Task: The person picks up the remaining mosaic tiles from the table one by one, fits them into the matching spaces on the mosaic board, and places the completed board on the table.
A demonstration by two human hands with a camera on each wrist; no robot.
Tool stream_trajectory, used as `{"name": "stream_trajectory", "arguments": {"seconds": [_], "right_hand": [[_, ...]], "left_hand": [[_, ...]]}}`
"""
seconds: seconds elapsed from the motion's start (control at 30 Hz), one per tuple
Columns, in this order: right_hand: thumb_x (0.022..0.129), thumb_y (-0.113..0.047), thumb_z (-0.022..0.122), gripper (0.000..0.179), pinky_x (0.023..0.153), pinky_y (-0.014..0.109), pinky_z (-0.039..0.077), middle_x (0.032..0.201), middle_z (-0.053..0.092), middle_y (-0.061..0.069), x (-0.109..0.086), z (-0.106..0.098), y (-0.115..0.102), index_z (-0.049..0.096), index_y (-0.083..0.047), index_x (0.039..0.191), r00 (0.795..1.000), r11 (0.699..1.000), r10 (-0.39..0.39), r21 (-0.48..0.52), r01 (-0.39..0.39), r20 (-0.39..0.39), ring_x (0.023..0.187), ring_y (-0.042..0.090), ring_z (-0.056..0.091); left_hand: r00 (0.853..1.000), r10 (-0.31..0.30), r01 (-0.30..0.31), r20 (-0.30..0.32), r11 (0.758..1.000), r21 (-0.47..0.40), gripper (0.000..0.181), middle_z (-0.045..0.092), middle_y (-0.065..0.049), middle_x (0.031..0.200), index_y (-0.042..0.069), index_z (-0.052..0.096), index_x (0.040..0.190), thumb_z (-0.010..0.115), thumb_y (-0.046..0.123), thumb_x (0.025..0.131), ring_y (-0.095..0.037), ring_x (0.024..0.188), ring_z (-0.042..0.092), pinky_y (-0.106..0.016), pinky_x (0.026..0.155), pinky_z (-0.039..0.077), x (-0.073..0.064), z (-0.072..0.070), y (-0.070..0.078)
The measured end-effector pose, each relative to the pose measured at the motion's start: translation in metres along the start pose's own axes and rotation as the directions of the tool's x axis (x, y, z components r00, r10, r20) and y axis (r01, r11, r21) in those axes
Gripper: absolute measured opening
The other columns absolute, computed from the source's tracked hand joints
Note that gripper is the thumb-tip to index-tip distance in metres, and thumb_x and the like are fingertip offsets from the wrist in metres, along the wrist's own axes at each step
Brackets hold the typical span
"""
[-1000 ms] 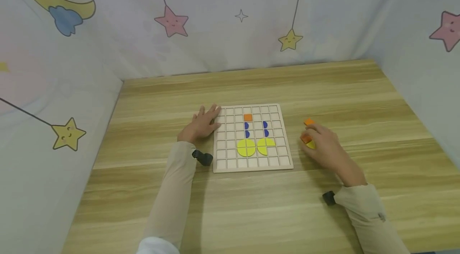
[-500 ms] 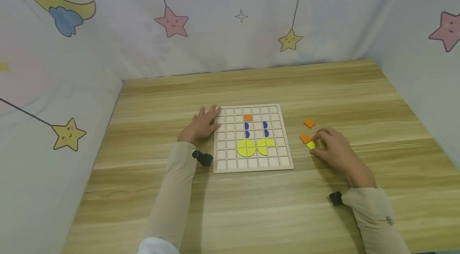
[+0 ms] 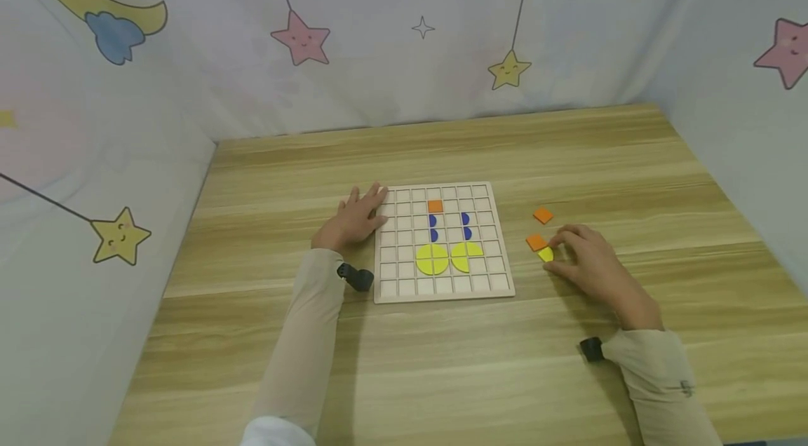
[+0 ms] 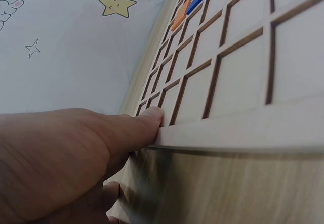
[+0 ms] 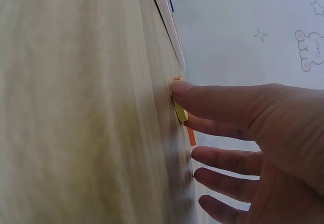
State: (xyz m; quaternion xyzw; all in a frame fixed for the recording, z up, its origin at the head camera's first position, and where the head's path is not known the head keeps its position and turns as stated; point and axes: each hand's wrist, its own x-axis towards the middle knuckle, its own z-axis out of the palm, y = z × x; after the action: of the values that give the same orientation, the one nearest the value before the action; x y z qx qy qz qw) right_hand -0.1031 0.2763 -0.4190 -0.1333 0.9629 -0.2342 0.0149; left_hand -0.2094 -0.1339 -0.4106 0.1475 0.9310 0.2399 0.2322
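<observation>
My left hand point(image 3: 353, 220) lies with its fingers spread at the left edge of a wooden grid board point(image 3: 404, 287), fingertips on the rim. In the left wrist view the thumb point(image 4: 136, 130) touches the board's frame. The board bears an orange square tile point(image 3: 435, 206), several blue half-circle tiles point(image 3: 465, 219), a full yellow circle of quarter tiles point(image 3: 432, 259) and a three-quarter yellow circle point(image 3: 461, 259). To the right of the board my right hand point(image 3: 593, 267) pinches a yellow quarter-circle tile point(image 3: 546, 255) between thumb and index finger, low over the table.
Two loose orange square tiles lie right of the board: a near one point(image 3: 536, 242) beside the yellow tile and a farther one point(image 3: 543, 215). All stand on a wood-grain table point(image 3: 442, 369). A patterned cloth wall point(image 3: 379, 81) borders the table's back and sides.
My right hand has drawn back to the right off the orange tiles, uncovering them, and now has its thumb and index finger at the yellow quarter-circle tile. The left hand stays put.
</observation>
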Motion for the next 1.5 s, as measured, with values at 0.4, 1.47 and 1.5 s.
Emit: {"name": "stream_trajectory", "arguments": {"seconds": [0.4, 1.47, 1.5], "right_hand": [[0.080, -0.021, 0.077, 0.031, 0.095, 0.062, 0.037, 0.124, 0.053, 0.026, 0.000, -0.004, -0.002, 0.064, -0.002, 0.100, 1.000, 1.000, 0.008, 0.007, -0.008, -0.016, 0.115, 0.047, 0.047], [0.078, -0.020, 0.079, 0.033, 0.096, 0.062, 0.039, 0.124, 0.056, 0.020, 0.018, 0.011, -0.034, 0.064, -0.004, 0.103, 0.988, 0.992, -0.122, 0.018, 0.125, -0.096, 0.115, 0.042, 0.051], [0.079, -0.021, 0.078, 0.034, 0.097, 0.061, 0.038, 0.125, 0.056, 0.020, 0.019, 0.011, -0.035, 0.064, -0.004, 0.104, 0.990, 0.994, -0.111, 0.017, 0.112, -0.085, 0.116, 0.041, 0.051]], "left_hand": [[1.000, -0.004, 0.004, 0.007, 1.000, 0.004, 0.063, -0.002, -0.004, 0.162, 0.018, 0.010, 0.155, 0.042, 0.027, 0.102, -0.038, 0.146, -0.015, -0.059, 0.116, -0.004, 0.002, 0.000, -0.002], [1.000, -0.001, 0.001, 0.017, 1.000, 0.014, 0.063, -0.004, -0.003, 0.162, 0.019, 0.007, 0.156, 0.041, 0.028, 0.103, -0.037, 0.146, -0.016, -0.058, 0.117, -0.005, 0.003, 0.002, -0.004], [1.000, 0.001, -0.001, 0.018, 1.000, 0.016, 0.063, -0.005, -0.003, 0.162, 0.019, 0.007, 0.156, 0.041, 0.028, 0.103, -0.037, 0.146, -0.016, -0.059, 0.117, -0.005, 0.003, 0.001, -0.004]]}}
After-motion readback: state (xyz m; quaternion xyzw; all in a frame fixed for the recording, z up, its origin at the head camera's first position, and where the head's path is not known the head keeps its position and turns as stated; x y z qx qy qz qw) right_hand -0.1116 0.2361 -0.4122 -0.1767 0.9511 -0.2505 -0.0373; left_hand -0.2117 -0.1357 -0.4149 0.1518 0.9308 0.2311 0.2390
